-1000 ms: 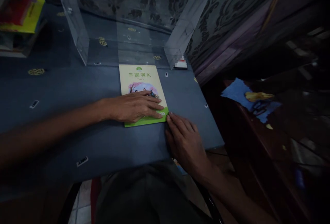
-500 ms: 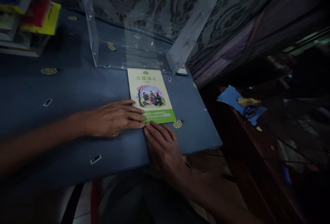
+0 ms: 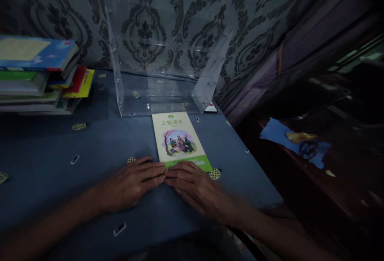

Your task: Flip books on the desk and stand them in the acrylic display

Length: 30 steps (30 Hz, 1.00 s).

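A pale-yellow paperback book point(image 3: 179, 139) with a green bottom band, Chinese title and an illustration of several figures lies flat on a blue patterned tablecloth point(image 3: 102, 149). My left hand point(image 3: 135, 183) rests palm down by the book's near left corner, fingers stretched out. From the other side, my right hand point(image 3: 195, 187) reaches over the book's near edge, fingers extended and covering part of the green band. The fingertips of both hands meet at that near left corner. Neither hand is wrapped around the book.
A clear acrylic rack point(image 3: 207, 87) stands against the patterned wall, just behind the book. To the left rises a stack of books point(image 3: 33, 53). A phone-like flat object point(image 3: 211, 108) sits by the rack's right foot. Beyond the table's right edge lies a blue cloth-like sheet point(image 3: 274, 135).
The view has tilted up, so table and book appear lower and more of the book stack shows. My right hand has moved up over the book's near edge.
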Each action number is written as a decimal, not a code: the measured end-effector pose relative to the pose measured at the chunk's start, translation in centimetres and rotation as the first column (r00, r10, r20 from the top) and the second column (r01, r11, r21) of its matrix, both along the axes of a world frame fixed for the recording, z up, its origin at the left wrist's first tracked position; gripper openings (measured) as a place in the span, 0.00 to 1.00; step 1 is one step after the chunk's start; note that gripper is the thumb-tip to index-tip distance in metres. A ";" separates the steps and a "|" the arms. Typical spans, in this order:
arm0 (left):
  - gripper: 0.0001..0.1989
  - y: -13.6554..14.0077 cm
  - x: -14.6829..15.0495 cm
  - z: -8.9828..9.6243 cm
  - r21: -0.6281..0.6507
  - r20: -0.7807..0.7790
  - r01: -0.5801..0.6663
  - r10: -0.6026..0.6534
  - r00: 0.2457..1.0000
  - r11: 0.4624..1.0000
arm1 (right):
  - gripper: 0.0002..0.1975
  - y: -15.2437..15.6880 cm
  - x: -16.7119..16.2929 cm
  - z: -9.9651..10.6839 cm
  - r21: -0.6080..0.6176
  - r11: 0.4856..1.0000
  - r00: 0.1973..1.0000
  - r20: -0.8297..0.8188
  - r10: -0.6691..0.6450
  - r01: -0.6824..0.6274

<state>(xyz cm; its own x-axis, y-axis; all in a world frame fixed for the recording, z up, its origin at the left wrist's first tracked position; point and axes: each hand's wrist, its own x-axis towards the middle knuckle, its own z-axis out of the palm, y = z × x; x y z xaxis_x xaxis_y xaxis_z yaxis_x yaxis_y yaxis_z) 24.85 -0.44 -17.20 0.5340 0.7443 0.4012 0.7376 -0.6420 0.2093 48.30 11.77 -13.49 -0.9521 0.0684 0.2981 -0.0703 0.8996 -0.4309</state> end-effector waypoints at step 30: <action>0.23 11.1 -3.6 -1.9 -0.012 0.089 -0.498 0.497 0.863 0.867 | 0.18 16.0 -9.2 -4.3 0.051 0.997 0.998 -0.042 -0.048 0.050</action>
